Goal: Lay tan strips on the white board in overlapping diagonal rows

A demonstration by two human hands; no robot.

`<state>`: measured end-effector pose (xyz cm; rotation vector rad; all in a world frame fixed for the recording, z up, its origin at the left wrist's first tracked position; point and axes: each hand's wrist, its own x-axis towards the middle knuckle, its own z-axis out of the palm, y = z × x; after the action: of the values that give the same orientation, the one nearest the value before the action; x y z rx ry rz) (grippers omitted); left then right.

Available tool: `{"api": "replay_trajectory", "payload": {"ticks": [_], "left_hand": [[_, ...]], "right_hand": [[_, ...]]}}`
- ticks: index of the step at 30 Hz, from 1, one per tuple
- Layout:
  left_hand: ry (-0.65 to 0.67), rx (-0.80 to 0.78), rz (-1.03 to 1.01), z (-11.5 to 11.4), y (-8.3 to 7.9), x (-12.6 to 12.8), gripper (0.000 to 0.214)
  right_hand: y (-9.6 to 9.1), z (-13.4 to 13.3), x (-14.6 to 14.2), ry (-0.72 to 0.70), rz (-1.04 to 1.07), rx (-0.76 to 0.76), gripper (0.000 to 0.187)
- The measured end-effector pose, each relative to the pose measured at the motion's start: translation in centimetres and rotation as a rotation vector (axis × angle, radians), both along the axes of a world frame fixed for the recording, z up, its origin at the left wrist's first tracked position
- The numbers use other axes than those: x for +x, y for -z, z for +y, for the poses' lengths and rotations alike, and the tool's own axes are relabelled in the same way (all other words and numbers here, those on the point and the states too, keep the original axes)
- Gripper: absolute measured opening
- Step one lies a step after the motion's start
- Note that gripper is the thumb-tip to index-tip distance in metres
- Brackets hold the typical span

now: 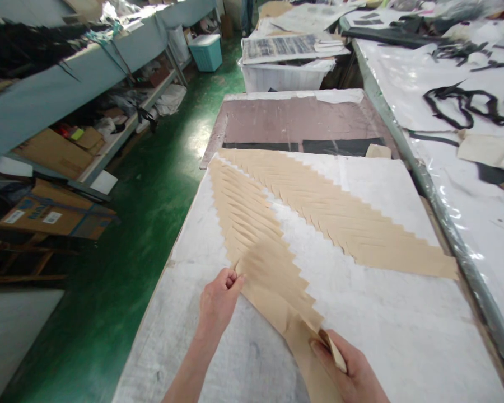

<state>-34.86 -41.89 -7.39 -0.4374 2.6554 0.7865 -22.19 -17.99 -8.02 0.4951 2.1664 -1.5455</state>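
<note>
A tan pleated sheet point(260, 224), either paper or cloth, lies slantwise on the white-covered board in front of me, its edges stepped like saw teeth. My left hand point(220, 296) pinches its left edge between thumb and fingers, about midway down. Lower right, my right hand point(353, 364) grips the near part of the same sheet, where a folded edge curls up beside the thumb. Between the hands the sheet is partly raised and slightly blurred. A second tan pleated sheet point(340, 207) rests flat to the right, touched by neither hand.
Beyond the white board point(361, 319) lies a brown board point(273, 120) with dark strips. On the right, a long white-covered table point(479, 224) carries black straps point(466, 106). A green floor aisle point(151, 184) runs along the left, past shelving with a cardboard box point(59, 210). A teal bin point(205, 53) stands farther back.
</note>
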Motion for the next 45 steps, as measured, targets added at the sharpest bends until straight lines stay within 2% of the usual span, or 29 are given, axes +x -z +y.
{"api": "replay_trajectory", "payload": {"ticks": [6,13,20,28,31,34,36,37,39,41,43,45], "left_hand": [[-0.004,0.013,-0.038,-0.1,0.3,-0.1,0.027],[0.034,-0.009,-0.061,-0.1,0.2,-0.2,0.028],[0.101,-0.098,-0.082,0.3,-0.4,-0.4,0.031],[0.167,-0.374,-0.093,1.1,-1.4,-0.2,0.031],[0.255,-0.526,0.026,1.6,-1.3,0.5,0.032],[0.527,-0.551,0.326,1.9,-0.5,1.5,0.021],[0.7,-0.504,0.468,1.9,0.2,1.9,0.026],[0.743,-0.48,0.504,1.9,0.5,2.1,0.03],[0.738,-0.439,0.523,1.8,0.7,2.1,0.032],[0.677,-0.354,0.471,2.0,0.3,2.2,0.032],[0.548,-0.166,0.367,2.6,-0.9,2.5,0.028],[0.374,0.138,0.177,3.7,-2.5,3.3,0.028]], "right_hand": [[-0.3,-0.1,-0.1,0.001,-0.009,0.066,0.033],[-1.0,-0.2,-0.5,0.011,-0.026,0.075,0.032],[-1.0,0.5,-1.0,-0.08,-0.031,0.161,0.022],[-0.5,0.3,-1.3,-0.143,-0.072,0.32,0.017],[-0.6,0.1,-1.7,-0.184,-0.087,0.411,0.017],[-0.6,0.5,-1.7,-0.245,-0.127,0.526,0.018],[-0.7,1.5,-1.3,-0.241,-0.16,0.537,0.018],[-0.9,2.1,-1.1,-0.222,-0.174,0.509,0.017],[-1.6,3.3,-0.6,-0.157,-0.202,0.364,0.02],[-2.9,4.3,-0.3,-0.069,-0.233,0.069,0.026],[-4.5,4.6,-0.3,0.029,-0.257,-0.271,0.03],[-6.0,4.2,-0.5,0.103,-0.277,-0.477,0.034]]}}
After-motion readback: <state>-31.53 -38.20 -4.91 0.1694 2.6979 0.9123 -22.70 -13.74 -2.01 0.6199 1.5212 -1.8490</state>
